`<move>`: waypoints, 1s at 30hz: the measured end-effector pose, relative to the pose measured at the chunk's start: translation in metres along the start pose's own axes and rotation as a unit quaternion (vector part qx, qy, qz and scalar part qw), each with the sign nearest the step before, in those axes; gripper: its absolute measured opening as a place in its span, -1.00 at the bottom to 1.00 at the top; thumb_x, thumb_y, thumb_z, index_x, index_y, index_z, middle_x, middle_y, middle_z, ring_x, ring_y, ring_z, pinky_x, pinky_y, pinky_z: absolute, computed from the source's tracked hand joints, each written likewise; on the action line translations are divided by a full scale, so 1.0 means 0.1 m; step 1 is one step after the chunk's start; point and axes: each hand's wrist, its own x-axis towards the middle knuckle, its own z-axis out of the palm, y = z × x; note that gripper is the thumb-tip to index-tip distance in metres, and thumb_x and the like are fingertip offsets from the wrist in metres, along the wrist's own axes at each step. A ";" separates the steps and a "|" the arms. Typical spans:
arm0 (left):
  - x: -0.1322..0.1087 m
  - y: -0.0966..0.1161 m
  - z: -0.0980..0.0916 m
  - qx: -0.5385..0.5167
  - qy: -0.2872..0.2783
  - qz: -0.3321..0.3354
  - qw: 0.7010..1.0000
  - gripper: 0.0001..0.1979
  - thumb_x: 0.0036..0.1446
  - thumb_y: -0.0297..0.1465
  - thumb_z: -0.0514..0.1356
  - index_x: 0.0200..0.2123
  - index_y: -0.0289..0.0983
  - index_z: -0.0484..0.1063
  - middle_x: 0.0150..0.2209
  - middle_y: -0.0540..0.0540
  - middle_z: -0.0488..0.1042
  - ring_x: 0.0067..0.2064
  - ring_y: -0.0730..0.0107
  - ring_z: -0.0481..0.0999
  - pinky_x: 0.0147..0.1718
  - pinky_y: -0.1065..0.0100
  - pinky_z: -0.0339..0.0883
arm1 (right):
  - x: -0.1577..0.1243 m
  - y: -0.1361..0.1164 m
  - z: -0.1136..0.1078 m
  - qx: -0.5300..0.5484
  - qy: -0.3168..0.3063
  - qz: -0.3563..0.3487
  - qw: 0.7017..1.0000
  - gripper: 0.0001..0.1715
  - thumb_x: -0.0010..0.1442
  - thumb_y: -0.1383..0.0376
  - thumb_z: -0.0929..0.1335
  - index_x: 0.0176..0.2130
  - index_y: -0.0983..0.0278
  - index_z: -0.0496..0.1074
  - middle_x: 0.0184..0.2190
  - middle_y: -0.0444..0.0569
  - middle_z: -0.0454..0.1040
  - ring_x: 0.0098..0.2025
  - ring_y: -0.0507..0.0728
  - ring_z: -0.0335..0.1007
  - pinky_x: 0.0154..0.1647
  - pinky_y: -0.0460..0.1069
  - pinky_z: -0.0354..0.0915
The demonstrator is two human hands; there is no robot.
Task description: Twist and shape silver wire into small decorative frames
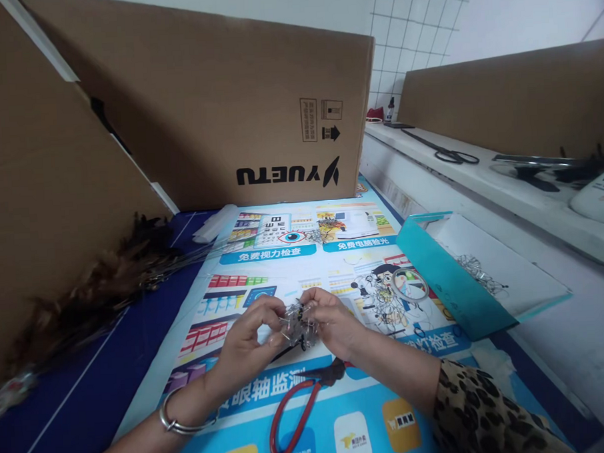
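Observation:
My left hand [249,341] and my right hand [331,322] meet over a printed poster [304,266] on the table. Both are closed in a pinch on a small cluster of thin wire pieces with a dark bit in it [299,323]. A silver bangle [176,419] circles my left wrist, and a leopard-print sleeve [483,412] covers my right forearm. Red-handled pliers [302,407] lie on the poster just below my hands. A roll of clear tape [409,283] and a loose tangle of wire pieces [386,313] lie to the right of my right hand.
A pile of dark brown feathers [94,289] lies at the left on the blue table. Cardboard sheets [216,103] stand behind and to the left. A teal box lid [449,273] holds more wire pieces. Scissors [454,155] rest on the white ledge at the right.

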 end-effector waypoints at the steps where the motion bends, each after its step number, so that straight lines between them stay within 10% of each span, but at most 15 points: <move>1: 0.00 0.01 0.00 0.002 -0.006 0.007 1.000 -0.84 0.03 -0.58 0.13 -0.47 -0.24 0.21 -0.29 -0.09 0.32 -0.23 0.35 0.35 -0.26 0.29 0.25 | 0.00 0.00 -0.01 -0.010 0.000 0.002 1.000 -0.68 -0.23 0.47 0.32 -0.36 0.28 0.34 -0.62 -0.23 0.26 -0.56 -0.03 0.15 -0.50 -0.12 0.06; 30: -0.02 -0.06 0.02 -0.005 -0.004 -0.019 1.000 -0.85 0.01 -0.55 0.15 -0.49 -0.25 0.21 -0.30 -0.11 0.36 -0.24 0.34 0.39 -0.29 0.32 0.29 | 0.04 0.04 -0.03 -0.086 0.079 0.027 0.993 -0.75 -0.24 0.39 0.44 -0.41 0.33 0.46 -0.58 -0.13 0.43 -0.54 0.01 0.31 -0.47 -0.08 0.18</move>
